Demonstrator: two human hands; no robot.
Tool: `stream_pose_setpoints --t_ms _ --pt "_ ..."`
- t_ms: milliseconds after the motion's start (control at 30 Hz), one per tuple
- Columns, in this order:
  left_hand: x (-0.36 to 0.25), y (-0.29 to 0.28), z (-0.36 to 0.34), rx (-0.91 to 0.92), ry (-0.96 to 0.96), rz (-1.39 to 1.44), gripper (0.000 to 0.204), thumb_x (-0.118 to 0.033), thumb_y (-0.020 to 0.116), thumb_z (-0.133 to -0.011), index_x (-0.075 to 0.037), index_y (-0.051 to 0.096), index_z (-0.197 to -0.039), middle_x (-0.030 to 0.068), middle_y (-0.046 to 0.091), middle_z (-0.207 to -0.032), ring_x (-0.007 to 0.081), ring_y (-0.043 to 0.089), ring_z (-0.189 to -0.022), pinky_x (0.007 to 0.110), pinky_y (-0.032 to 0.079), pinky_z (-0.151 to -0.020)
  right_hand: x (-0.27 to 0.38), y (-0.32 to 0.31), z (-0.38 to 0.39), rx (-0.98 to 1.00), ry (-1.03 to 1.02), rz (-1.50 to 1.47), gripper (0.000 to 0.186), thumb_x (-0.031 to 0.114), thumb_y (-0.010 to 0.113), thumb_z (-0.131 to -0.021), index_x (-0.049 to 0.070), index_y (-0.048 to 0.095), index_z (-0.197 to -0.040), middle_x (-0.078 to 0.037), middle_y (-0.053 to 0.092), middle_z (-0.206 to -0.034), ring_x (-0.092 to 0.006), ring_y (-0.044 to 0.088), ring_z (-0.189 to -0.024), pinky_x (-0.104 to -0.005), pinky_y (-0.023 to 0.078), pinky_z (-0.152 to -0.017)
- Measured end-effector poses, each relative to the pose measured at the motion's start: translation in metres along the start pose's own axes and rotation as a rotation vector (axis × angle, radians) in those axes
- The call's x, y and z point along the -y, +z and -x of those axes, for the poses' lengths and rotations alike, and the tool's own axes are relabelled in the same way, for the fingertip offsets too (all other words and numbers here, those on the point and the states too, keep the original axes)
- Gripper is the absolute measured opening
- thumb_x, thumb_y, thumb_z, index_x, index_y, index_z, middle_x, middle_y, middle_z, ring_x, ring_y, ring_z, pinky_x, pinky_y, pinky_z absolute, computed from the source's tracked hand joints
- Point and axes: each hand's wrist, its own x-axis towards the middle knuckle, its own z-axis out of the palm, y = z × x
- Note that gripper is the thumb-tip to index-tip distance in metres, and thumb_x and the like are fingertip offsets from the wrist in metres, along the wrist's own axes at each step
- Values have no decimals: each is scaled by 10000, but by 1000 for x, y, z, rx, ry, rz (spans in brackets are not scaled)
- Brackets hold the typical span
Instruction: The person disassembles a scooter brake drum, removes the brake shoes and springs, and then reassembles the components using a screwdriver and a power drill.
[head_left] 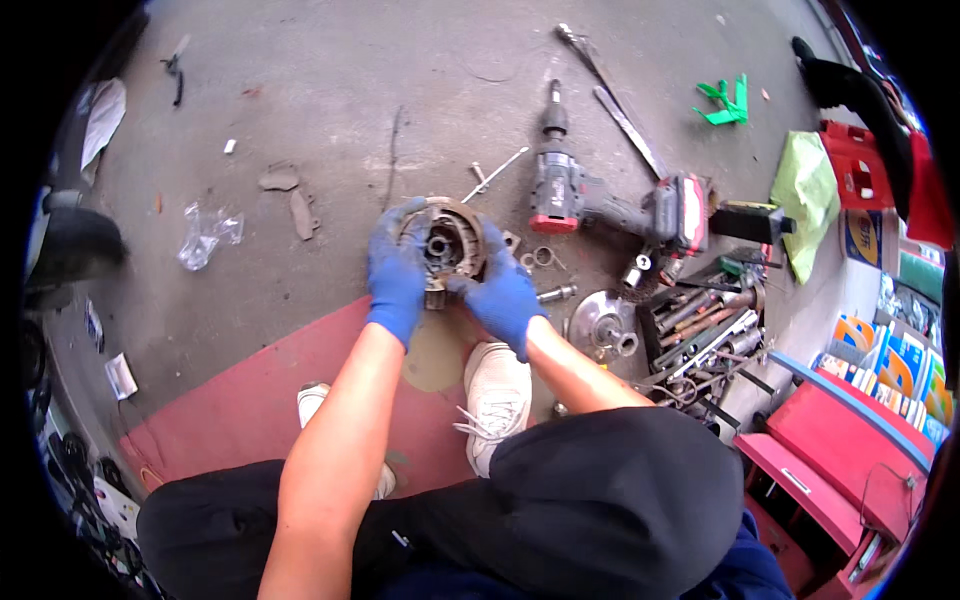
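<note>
We hold a round, rusty clutch-like assembly (446,243) in mid-air over the concrete floor (330,90), just ahead of our white shoes (497,395). Our left hand (397,272), in a blue glove, has its grip wrapped round the left rim, fingers curled over the top edge; our right hand (503,290), gloved the same, has its grip closed on the lower right rim, thumb near the dark hub. The part looks heavy and greasy, so we judge it could slip through the gloves and drop onto the shoes or the floor. Small loose pieces near the hub might also fall out and roll among the washers and bolts (540,262) lying just beside us. The impact wrench (600,200) and the tool tray (705,325) lie close on the right, easy to knock.
</note>
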Motion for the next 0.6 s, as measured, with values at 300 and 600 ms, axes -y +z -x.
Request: stream_pose_setpoints --t_ms 300,600 --pt "-24 3 2 11 -100 159 216 -109 642 -948 -9 656 -1139 86 673 -1094 165 620 -1006 296 508 -896 -26 -41 33 -103 -181 332 655 278 768 -817 129 485 -1389 -192 647 -1112 -372 618 -1027 -444 499 -895" --pt "-36 2 2 -67 -256 418 252 -85 664 -937 -37 649 -1184 38 662 -1046 106 594 -928 239 492 -827 -67 -70 60 -165 -510 1079 343 127 681 -734 154 609 -1068 -120 560 -1126 -350 524 -1067 -482 425 -888"
